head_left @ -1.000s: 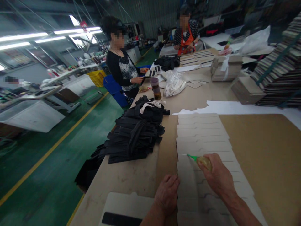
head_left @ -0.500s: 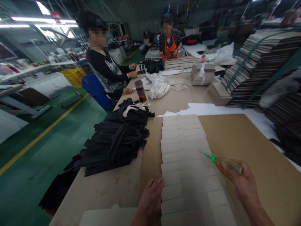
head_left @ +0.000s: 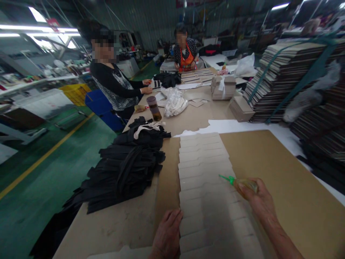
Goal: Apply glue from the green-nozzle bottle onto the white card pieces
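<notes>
My right hand [head_left: 258,198] is wrapped round a clear glue bottle [head_left: 244,187] of amber liquid, its green nozzle pointing left above a long row of overlapping pale card pieces [head_left: 205,180]. At the row's left edge rests my left hand [head_left: 169,230], its fingers together and touching the cards; whether they grip one is hidden. The cards lie on a brown board [head_left: 269,158]. Left of them is a heap of black fabric strips [head_left: 126,165].
Further back stand a dark-lidded jar [head_left: 154,109], a plastic bag [head_left: 175,102] and a tied card bundle [head_left: 223,88]. A tall strapped stack [head_left: 280,75] rises at the right. Two people [head_left: 115,82] work beyond, at the left and far end.
The view has shifted a little, so most things appear further left. The bottle stays in my right hand above the cards, and my left hand remains at their left edge.
</notes>
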The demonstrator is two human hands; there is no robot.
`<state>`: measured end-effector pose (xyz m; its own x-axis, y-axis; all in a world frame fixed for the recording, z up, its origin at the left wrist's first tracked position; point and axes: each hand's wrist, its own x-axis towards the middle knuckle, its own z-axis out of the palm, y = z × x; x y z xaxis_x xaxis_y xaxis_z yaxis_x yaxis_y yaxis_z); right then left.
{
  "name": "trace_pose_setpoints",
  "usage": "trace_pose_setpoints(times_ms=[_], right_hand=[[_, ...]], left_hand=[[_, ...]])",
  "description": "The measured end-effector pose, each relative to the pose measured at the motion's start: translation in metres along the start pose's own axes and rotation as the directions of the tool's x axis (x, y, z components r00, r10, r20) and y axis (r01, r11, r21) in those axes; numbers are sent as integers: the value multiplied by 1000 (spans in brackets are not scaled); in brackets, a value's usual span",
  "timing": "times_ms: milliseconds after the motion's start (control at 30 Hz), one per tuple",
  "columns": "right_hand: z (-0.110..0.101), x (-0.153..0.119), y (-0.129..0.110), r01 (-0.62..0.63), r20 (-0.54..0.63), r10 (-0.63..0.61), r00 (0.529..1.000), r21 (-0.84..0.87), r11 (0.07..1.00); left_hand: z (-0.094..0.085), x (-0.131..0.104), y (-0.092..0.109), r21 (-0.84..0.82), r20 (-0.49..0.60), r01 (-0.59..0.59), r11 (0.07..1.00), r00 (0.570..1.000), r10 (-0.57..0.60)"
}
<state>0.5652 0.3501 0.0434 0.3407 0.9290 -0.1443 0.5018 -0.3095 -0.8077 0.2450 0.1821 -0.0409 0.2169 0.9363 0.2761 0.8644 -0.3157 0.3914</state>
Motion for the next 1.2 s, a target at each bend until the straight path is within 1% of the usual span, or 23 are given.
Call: trace_pose_setpoints(times_ms=[100, 167, 267, 433, 667, 833, 933, 1000, 1200], right_hand=[[4, 6, -1, -48, -91, 57, 994, 97, 994], [5, 12, -5, -49, -144, 61, 988, 87, 995], [6, 24, -9, -17, -159, 20, 987, 21, 1000], [11, 39, -10, 71, -126, -83, 989, -98, 993], [21, 37, -11, 222, -7, -229, 973, -211, 952], [24, 37, -12, 246, -18, -263, 965, -297, 923], [29, 35, -15, 308, 57, -305, 951, -295, 904], [32, 34, -18, 343, 105, -327, 939, -276, 898], [40, 29, -23, 338, 103, -322, 941, -287, 896]], left_hand=[[1, 0, -2, 20, 9, -4, 1000, 1000, 4], [1, -1, -3, 30, 17, -5, 1000, 1000, 4], [1, -2, -4, 21, 35, -4, 1000, 999, 3], [4, -5, -7, 4, 42, -7, 1000, 999, 7], [6, -6, -9, 30, 43, -19, 999, 999, 18], [2, -3, -8, 53, 39, -34, 998, 999, 32], [1, -2, -5, 83, 22, -35, 996, 999, 33], [1, -2, -4, 89, 31, -22, 996, 999, 19], [-1, -1, -3, 9, 36, -10, 1000, 999, 9]])
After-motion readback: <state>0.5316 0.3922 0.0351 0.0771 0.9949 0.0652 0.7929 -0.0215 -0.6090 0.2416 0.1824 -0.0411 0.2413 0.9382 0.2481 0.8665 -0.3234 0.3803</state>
